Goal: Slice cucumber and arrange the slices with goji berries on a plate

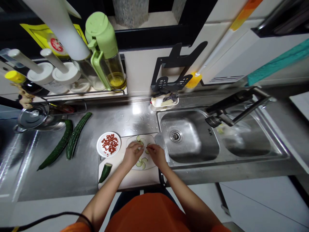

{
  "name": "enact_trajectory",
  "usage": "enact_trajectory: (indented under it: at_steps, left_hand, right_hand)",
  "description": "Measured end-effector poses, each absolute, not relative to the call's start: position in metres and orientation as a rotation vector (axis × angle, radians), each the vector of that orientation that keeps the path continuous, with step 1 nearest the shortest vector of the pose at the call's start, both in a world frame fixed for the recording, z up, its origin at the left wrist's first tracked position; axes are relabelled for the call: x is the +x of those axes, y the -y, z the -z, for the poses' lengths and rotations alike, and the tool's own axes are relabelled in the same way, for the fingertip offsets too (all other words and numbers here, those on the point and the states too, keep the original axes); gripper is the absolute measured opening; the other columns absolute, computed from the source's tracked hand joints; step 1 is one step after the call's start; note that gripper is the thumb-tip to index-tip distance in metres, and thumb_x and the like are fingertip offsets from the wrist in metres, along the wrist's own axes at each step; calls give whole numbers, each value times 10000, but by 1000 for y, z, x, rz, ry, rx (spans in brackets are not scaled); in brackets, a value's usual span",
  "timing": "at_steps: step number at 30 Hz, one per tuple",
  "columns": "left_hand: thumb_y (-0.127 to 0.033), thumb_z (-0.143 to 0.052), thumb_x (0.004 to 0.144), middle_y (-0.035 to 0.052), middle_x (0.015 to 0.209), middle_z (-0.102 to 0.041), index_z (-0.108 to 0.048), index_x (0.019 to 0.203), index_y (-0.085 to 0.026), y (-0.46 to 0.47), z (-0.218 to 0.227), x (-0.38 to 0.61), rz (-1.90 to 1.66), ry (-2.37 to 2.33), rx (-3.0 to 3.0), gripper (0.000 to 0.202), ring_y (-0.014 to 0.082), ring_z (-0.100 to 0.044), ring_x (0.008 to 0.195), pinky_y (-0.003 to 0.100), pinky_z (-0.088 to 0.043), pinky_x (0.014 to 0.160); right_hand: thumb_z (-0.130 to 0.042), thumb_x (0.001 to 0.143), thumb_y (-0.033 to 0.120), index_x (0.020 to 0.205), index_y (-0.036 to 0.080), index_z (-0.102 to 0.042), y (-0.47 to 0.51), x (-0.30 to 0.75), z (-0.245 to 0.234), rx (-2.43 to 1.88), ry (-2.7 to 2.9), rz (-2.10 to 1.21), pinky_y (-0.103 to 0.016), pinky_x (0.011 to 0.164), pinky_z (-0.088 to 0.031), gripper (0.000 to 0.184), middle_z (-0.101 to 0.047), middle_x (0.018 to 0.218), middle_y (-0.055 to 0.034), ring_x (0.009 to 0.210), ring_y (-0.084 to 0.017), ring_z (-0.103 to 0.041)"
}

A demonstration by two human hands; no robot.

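Both of my hands are over a pale plate with curved cucumber slices laid out on it in small groups. My left hand is above the plate's left side, its thumb and fingers pinched together; whatever they hold is too small to make out. Facing it from the right, my right hand is pinched too, its fingertips close to the left ones, on something I cannot make out. Under the plate lies a light cutting board. A cut piece of cucumber rests at its left edge.
A white dish of chopped red pieces sits by the board's upper left corner. Two whole cucumbers lie farther left. On the right is a steel double sink with a dark faucet. An oil bottle and jars stand behind.
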State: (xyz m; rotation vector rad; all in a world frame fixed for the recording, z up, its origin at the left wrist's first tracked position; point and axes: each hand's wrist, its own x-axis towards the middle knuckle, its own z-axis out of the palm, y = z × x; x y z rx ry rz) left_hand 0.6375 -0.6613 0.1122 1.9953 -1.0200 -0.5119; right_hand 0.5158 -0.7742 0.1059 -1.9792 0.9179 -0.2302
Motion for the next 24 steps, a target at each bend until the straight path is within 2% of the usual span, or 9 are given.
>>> enact_trajectory:
  at_steps: [7, 16, 24]
  left_hand:
    - [-264, -599, 795, 45, 830, -645, -693, 889, -222, 660, -110, 622, 607, 1025, 1969, 139, 161, -594, 827, 307, -490, 772]
    - [-236, -567, 805, 31, 750, -632, -685, 797, -201, 664, -110, 617, 688, 1067, 1959, 123, 147, -579, 756, 271, -463, 684]
    - [-242, -558, 813, 37, 711, -610, -681, 752, -206, 684, -103, 629, 723, 1454, 1967, 142, 166, -555, 765, 290, -435, 728]
  right_hand:
    - [-526, 781, 238, 769, 215, -672, 768, 507, -110, -1956, -916, 239, -274, 683, -426, 149, -673, 748, -23, 716, -169, -581]
    - [-513, 800, 253, 801, 220, -668, 764, 492, -108, -1931, -924, 215, -267, 659, -431, 158, -663, 745, -18, 701, -162, -577]
    - [-506, 790, 243, 793, 215, -667, 770, 471, -102, -1902, -980, 276, -274, 657, -440, 163, -666, 757, -27, 698, -174, -585]
